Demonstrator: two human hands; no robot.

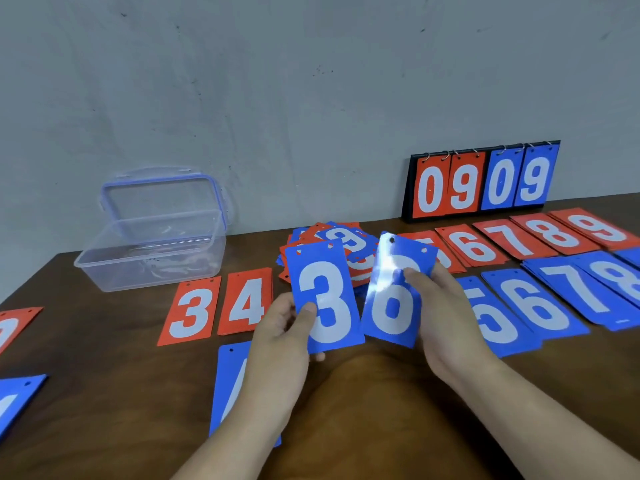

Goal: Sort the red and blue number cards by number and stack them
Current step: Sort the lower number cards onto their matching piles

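Observation:
My left hand (282,332) pinches a blue 3 card (325,299) by its lower left edge and holds it above the table. My right hand (446,317) grips a blue 6 card (394,296) with the thumb across its face. Behind both cards lies an unsorted heap of red and blue cards (349,242). Red piles 3 (192,310) and 4 (247,303) lie to the left, and red piles 6 (472,245), 7 (512,239), 8 (554,233) and 9 (597,226) to the right. Blue piles 5 (493,317), 6 (540,301), 7 (581,285) and 8 (616,271) lie in front of those.
An open clear plastic box (152,258) with a blue-rimmed lid stands at the back left. A black flip scoreboard (481,181) showing 09 09 leans on the wall. A blue card (230,382) lies under my left forearm. More cards (14,400) lie at the left edge.

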